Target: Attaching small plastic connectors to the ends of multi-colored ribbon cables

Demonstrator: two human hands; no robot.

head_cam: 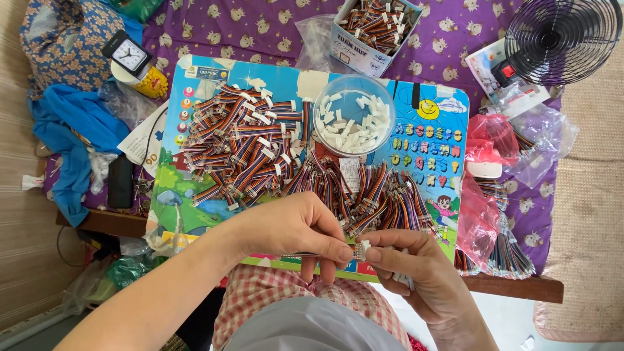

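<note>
My left hand (pixel 292 231) and my right hand (pixel 416 270) meet above the near edge of a colourful picture board (pixel 442 110). Between their fingertips sits a small white plastic connector (pixel 361 249) on a short rainbow ribbon cable; the right hand pinches it, and the left hand's fingers press against it. A heap of rainbow ribbon cables with white connectors (pixel 244 146) covers the board's left half. Another row of loose cables (pixel 370 195) lies just beyond my hands. A clear round tub of white connector housings (pixel 354 117) stands at the board's middle.
A cardboard box of more cables (pixel 374 29) sits at the back. A black fan (pixel 562 39) is at the back right, red plastic bags (pixel 484 188) at the right, a small clock (pixel 129 55) and blue cloth (pixel 75 130) at the left.
</note>
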